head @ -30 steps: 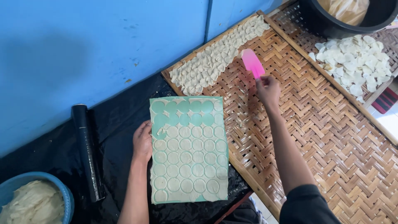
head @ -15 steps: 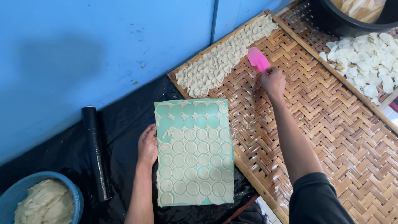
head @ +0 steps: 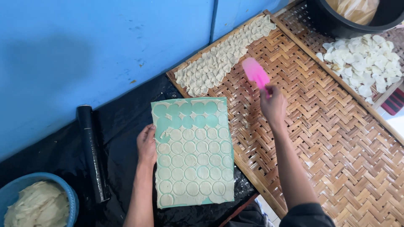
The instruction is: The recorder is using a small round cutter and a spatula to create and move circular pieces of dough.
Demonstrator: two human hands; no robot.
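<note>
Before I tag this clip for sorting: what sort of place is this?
Probably a small home-style snack workshop on the floor. Dough discs lie in rows on a woven bamboo tray, the left hand steadies a green mat of cut dough rounds, and the right hand holds a pink spatula.

Woven bamboo tray [head: 336, 138]: broad bare centre and lower part, open for passage. Its upper-left edge is occupied by a band of dough discs [head: 223, 56]. The tray's raised rim separates it from the green cutting mat [head: 191, 151]. A black roller [head: 92, 153] lies left of the mat; a blue wall [head: 105, 46] closes the far side. A black tub [head: 336, 21] blocks the upper right.
</note>
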